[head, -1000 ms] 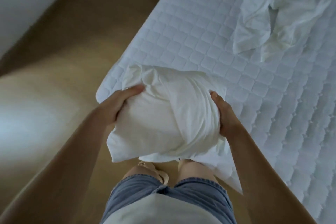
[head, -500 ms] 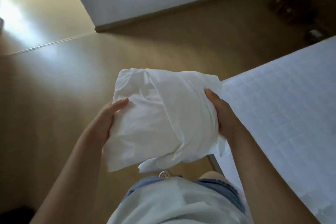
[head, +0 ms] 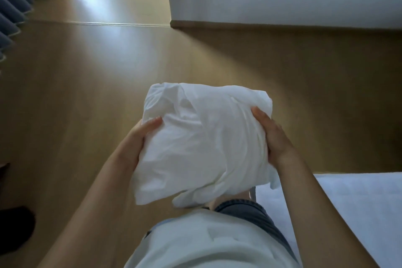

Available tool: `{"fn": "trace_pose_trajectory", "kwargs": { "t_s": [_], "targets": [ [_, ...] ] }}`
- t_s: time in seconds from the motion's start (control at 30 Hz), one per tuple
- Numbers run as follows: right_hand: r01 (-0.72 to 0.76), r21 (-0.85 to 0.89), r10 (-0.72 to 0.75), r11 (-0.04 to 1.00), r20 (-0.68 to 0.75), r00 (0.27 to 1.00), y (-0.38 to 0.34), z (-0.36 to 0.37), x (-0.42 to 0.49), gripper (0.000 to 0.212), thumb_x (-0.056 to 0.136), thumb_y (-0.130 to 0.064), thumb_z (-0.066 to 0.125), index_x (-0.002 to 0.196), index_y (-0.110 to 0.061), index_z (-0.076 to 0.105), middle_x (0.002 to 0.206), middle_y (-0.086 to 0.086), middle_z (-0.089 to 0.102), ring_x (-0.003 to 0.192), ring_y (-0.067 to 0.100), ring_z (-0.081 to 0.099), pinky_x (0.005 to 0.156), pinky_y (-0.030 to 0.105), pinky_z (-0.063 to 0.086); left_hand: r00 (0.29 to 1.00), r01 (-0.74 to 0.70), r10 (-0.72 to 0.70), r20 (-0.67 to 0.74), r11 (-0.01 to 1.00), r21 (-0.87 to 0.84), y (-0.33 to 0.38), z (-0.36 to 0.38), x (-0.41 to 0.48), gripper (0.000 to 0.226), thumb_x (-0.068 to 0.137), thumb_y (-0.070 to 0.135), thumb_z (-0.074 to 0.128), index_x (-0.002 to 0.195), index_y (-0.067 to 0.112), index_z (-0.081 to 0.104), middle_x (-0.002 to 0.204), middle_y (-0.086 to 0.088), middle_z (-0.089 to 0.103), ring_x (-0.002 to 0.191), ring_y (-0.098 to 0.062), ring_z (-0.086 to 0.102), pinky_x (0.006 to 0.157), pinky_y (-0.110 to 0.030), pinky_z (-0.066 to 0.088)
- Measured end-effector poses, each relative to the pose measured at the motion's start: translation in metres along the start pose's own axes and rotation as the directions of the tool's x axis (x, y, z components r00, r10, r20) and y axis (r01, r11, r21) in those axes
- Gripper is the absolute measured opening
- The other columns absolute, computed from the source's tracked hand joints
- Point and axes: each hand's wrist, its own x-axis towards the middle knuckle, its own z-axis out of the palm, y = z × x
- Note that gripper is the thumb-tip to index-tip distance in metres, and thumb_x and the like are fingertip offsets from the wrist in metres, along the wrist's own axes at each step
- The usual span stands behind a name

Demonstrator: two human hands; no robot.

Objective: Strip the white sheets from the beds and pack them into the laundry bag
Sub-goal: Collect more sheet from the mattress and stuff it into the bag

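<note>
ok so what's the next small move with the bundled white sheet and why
Probably carry the crumpled white sheet bundle across the tan wooden floor to find the laundry bag: left hand and right hand grip it, clear of the white mattress, and no bag shows.

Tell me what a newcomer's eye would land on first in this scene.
The eye goes first to the bundle of white sheets in the middle of the view, held from either side by the left hand and the right hand above the wooden floor. Next comes the bright glare on that floor at the upper left. The pale corner of the mattress sits at the lower right.
</note>
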Motion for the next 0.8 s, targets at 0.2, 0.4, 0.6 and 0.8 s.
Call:
{"fn": "trace_pose_trajectory", "kwargs": {
  "t_s": [0.2,0.4,0.6,0.8],
  "targets": [
    [-0.034,-0.063,0.043,0.997,0.138,0.989,-0.103,0.026,0.126,0.078,0.056,-0.065,0.073,0.118,-0.018,0.065,0.108,0.004,0.072,0.098,0.024,0.069,0.09,0.043,0.052,0.992,-0.075,0.069,-0.104,0.996,-0.048,0.092,0.019,0.083,0.07,0.058,0.038,0.073,0.121,0.011,0.062,0.11,-0.017,0.068,0.093,-0.033,0.068,0.076,-0.04,0.058],
    [-0.043,-0.152,0.09,0.987,0.315,0.945,-0.166,0.092,0.22,0.098,0.043,-0.072,0.08,0.121,-0.014,0.064,0.115,0.01,0.069,0.105,0.03,0.066,0.099,0.051,0.047,0.976,-0.103,0.067,-0.207,0.98,-0.171,0.161,-0.005,0.13,0.067,0.068,0.038,0.071,0.129,0.013,0.058,0.125,-0.021,0.061,0.112,-0.042,0.06,0.09,-0.051,0.052],
    [-0.025,-0.191,0.098,0.981,0.38,0.92,-0.217,0.195,0.31,0.092,0.05,-0.067,0.08,0.123,-0.014,0.061,0.114,0.008,0.07,0.104,0.028,0.067,0.098,0.049,0.048,0.962,-0.095,0.019,-0.271,0.958,-0.272,0.241,-0.063,0.189,0.053,0.08,0.037,0.058,0.127,0.014,0.059,0.114,-0.018,0.068,0.093,-0.035,0.069,0.065,-0.04,0.059],
    [-0.049,-0.179,0.108,0.983,0.341,0.934,-0.28,0.283,0.383,0.077,0.063,-0.057,0.077,0.122,-0.01,0.06,0.11,0.008,0.071,0.099,0.026,0.069,0.092,0.045,0.052,0.964,-0.129,0.047,-0.263,0.944,-0.303,0.349,-0.119,0.259,0.048,0.081,0.032,0.057,0.125,0.014,0.061,0.112,-0.017,0.069,0.093,-0.034,0.07,0.068,-0.04,0.06]
  ]
}}
